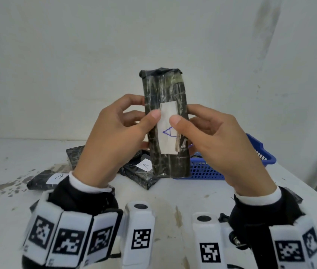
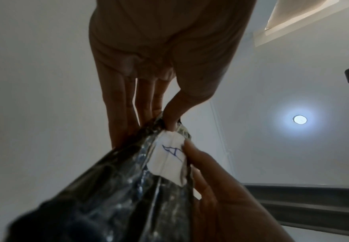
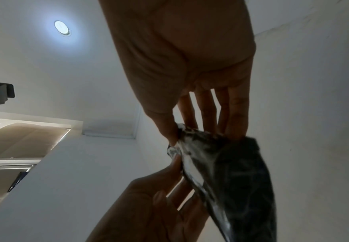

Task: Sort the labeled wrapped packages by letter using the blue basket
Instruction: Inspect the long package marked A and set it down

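Held package (image 1: 165, 123): upright, raised above the table (image 1: 173, 200) between both hands; black wrap, glossy with tape.
Label (image 1: 168, 131): white slip on the near face, blue hand-drawn "A" (lying sideways in the head view).
Left hand (image 1: 113, 136): clasps the package's left edge, thumb on the label's left side, fingers behind.
Right hand (image 1: 217, 140): clasps the right edge, thumb pressing the label beside the letter, fingers curled behind.
Blue basket (image 1: 258, 152): on the table to the right, behind the right hand, partly hidden.
Other packages: one marked "A" (image 1: 144, 171) just under the held package, another "A" (image 1: 48, 179) further left, flat on the table.
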The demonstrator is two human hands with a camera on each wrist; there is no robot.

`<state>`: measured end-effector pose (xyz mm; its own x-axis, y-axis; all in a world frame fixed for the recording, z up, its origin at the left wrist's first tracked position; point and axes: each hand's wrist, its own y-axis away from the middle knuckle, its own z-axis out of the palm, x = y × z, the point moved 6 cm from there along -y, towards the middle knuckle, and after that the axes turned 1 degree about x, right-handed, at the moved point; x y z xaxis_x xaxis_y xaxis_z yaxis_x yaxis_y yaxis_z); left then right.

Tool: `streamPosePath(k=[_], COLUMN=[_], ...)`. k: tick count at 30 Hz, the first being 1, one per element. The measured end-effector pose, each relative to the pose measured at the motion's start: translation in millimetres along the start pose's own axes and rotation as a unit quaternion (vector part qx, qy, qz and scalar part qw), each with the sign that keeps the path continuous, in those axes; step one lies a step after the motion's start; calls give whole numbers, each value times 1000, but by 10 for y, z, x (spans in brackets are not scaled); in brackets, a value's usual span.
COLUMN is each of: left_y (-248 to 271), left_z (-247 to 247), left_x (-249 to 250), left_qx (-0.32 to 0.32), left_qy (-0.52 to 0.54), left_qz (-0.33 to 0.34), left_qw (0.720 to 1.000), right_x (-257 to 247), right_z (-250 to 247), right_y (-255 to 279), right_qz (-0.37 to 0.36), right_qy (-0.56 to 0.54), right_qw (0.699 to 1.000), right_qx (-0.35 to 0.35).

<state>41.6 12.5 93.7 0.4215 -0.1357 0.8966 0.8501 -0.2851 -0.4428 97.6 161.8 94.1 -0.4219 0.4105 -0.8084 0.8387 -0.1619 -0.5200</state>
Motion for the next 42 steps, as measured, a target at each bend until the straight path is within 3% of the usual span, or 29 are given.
streamPosePath(k=[16,24,34,42], left_y=[15,25,19,26], left_z=[-32,47,22,29], left_x=[41,60,67,66], left_qx=[35,15,34,42], left_qy=[-40,-30,-10,18], left_qz=[33,49,62,48], left_qw=[998,998,997,998], right_x=[-16,-4,6,-4], right_z=[34,21,72,58], right_y=[-4,-20,-4,-13], right_qz=[-24,-51,23,25], right_qy=[57,40,16,-13], right_qw=[998,998,1000,1000], right_qx=[11,27,-11,-2])
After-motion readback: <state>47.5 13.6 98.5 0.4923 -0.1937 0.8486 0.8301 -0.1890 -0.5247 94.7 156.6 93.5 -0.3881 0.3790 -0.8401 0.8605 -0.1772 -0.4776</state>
